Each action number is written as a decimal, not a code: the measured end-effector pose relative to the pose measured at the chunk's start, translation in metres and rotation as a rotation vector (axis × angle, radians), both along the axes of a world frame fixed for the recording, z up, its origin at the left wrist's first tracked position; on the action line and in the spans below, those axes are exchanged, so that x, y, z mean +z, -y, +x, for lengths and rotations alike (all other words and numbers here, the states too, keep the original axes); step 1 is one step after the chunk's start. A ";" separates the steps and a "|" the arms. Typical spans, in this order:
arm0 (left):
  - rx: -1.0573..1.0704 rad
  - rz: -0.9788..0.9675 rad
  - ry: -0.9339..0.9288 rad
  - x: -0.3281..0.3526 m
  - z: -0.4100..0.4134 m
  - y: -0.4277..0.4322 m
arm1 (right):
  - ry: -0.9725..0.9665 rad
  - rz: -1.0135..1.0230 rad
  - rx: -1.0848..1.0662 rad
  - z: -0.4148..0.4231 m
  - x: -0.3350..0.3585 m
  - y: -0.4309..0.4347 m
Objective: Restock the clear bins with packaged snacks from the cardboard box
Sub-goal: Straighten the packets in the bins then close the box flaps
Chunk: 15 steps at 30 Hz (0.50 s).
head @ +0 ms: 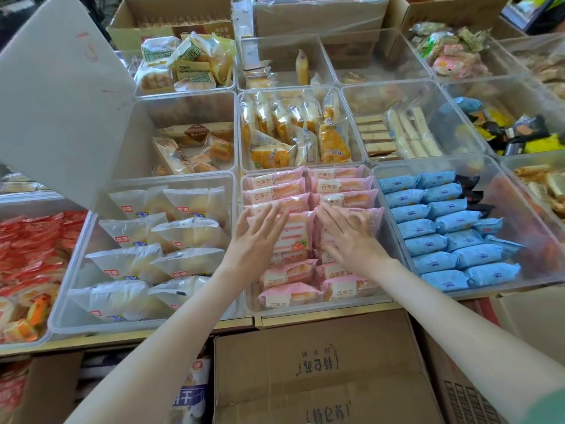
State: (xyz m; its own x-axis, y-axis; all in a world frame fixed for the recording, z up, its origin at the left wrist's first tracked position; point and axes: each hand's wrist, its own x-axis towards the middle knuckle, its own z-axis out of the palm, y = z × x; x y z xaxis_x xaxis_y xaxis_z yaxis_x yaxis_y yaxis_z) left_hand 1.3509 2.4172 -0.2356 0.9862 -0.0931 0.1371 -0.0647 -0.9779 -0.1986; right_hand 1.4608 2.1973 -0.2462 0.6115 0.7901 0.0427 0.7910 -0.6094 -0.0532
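A person's two bare hands work in a clear bin [308, 308] of pink packaged snacks [339, 185] at the front of a table [171, 331] crowded with clear bins. The left hand [260, 231] lies wide, its fingers straight and spread against the side of a pink pack standing on edge in the middle of the bin. The right hand [348, 237] is spread too, with fingers slightly bent, and presses on the neighbouring pink packs. Neither hand closes around anything. Pink packs fill the bin in two rows, front and back.

The brown cardboard box [318, 371] sits below the table's front edge, directly under the person's forearms, its top flaps lying flat. The bin to the right holds blue-wrapped packs [443, 228] in rows. The bin to the left holds white bun packs [159, 237], with red packs [33, 240] further left. A pale flat panel [61, 87] leans over the bins at upper left.
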 end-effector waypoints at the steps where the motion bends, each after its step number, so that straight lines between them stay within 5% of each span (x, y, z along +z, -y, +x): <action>1: -0.037 -0.004 -0.018 -0.002 0.000 0.002 | 0.038 -0.034 0.016 0.000 -0.002 0.007; 7: -0.181 0.101 -0.075 -0.007 0.017 0.015 | 0.229 -0.235 0.031 0.015 -0.013 0.027; 15: -0.110 0.232 -0.229 -0.017 0.030 0.019 | 0.332 -0.388 0.067 0.028 -0.024 0.018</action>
